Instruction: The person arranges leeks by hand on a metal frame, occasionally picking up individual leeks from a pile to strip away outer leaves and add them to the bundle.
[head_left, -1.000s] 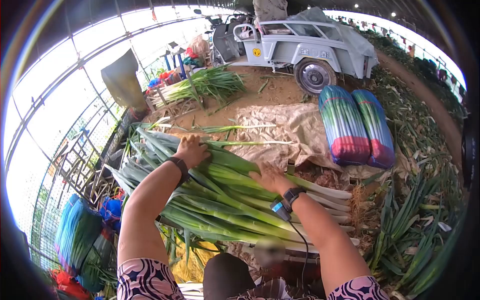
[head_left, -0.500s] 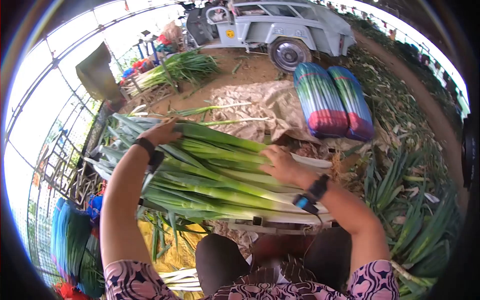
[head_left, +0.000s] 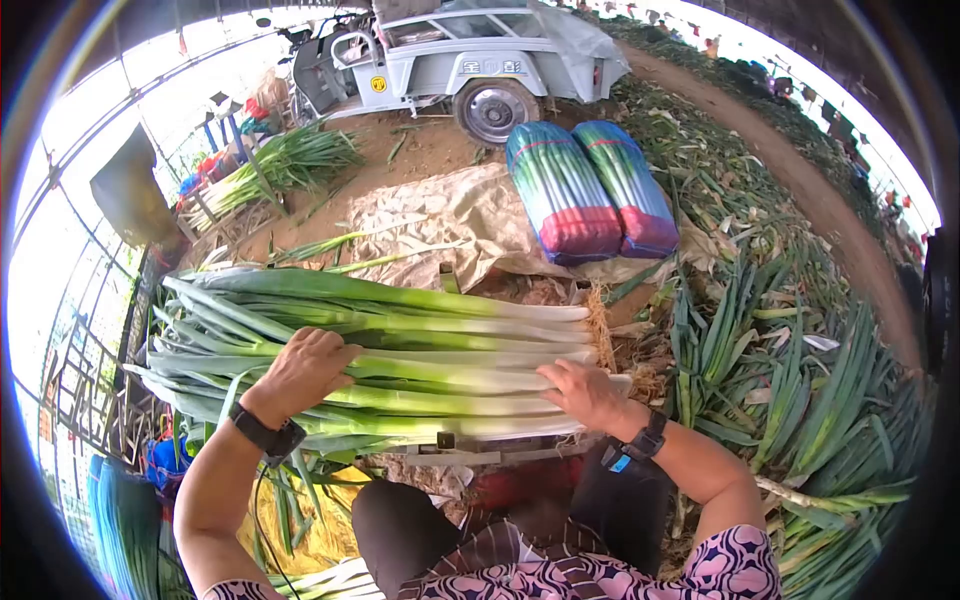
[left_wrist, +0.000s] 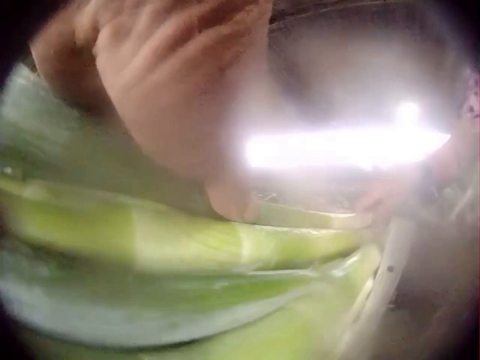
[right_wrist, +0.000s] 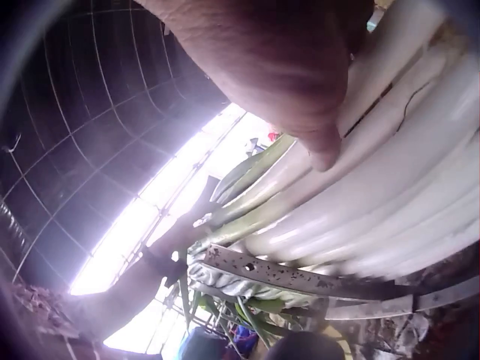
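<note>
A thick layer of leeks (head_left: 440, 345) lies side by side in front of me, green leaves to the left and white ends with roots to the right. My left hand (head_left: 308, 372) grips leeks by the green part, fingers bent over the stalks; its thumb (left_wrist: 232, 206) lies against a stalk in the left wrist view. My right hand (head_left: 588, 398) holds white ends near the roots (head_left: 600, 335), its thumb (right_wrist: 322, 154) pressed between stalks in the right wrist view. The other fingertips are hidden in both wrist views.
A metal frame bar (right_wrist: 285, 274) runs under the leeks' near edge. Two netted leek bundles (head_left: 565, 190) rest on a pale sheet (head_left: 430, 215) beyond. Loose leeks (head_left: 740, 330) cover the ground at right. Another leek pile (head_left: 270, 170) and a grey cargo tricycle (head_left: 480, 75) stand behind.
Both hands have come from the far side of the leeks toward me, the right one onto the white ends. The stalks now lie straighter, and the view has swung right.
</note>
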